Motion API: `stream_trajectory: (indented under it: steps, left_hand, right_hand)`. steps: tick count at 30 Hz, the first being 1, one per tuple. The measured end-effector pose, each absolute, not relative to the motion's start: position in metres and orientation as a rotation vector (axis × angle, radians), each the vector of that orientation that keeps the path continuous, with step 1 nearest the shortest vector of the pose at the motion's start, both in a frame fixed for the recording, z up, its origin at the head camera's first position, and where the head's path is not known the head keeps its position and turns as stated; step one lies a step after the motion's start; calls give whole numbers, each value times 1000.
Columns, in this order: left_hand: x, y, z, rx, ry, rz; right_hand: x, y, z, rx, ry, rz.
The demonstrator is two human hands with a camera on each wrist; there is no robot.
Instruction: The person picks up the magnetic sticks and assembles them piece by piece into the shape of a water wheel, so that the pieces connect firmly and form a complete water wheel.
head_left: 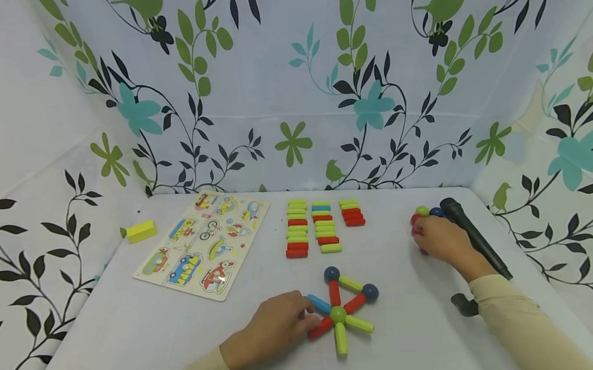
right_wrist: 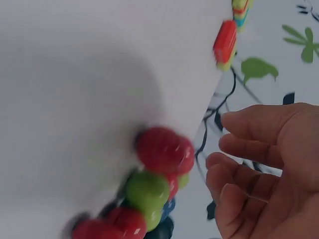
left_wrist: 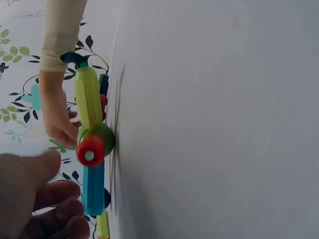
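Green was the ball at the centre of the stick figure (head_left: 339, 314), which lay on the white table (head_left: 419, 348) nearest to the person. The left hand (head_left: 274, 329) rested at its 9 o'clock side, fingertips touching the blue stick (head_left: 319, 304) and the red stick (head_left: 320, 328); the fingers were loosely curled, and I could not tell if they really pinched a stick. To do this step well, I think the left hand should keep pressing the figure flat, so that the magnets do not pull it away when a new ball comes close.

The figure had six spokes around the green ball: two red, two yellow-green, one blue, and one more red going to 11 o'clock. Two dark blue balls sat on the far tips, joined by a yellow-green stick.

Farther, at 2 o'clock, the right hand (head_left: 437, 237) hovered with fingers apart over the cluster of balls (right_wrist: 154, 184), red, green and blue, beside a black tool (head_left: 474, 242). Three rows of spare sticks (head_left: 319, 228) lay at 12 o'clock
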State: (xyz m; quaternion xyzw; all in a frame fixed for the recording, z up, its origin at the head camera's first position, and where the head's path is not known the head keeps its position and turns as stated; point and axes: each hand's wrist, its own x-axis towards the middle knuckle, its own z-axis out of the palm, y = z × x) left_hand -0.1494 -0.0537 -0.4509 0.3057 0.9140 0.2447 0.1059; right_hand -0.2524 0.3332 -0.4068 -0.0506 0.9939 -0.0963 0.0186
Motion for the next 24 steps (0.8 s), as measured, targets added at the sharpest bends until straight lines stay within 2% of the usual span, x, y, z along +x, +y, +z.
stream_trajectory:
  steps: [8,20,24]
  left_hand:
    - [-165,-51,-452,1145,2806,469]
    - [-167,-47,-458,1093,2762,484]
    - [-161,-46,-459,1065,2747,490]
  right_hand:
    - [-241,359,-415,-133,2996,-218]
    - [-241,357,-427,-161,3005,-246]
    - [-231,345,-425,-237,2964,-395]
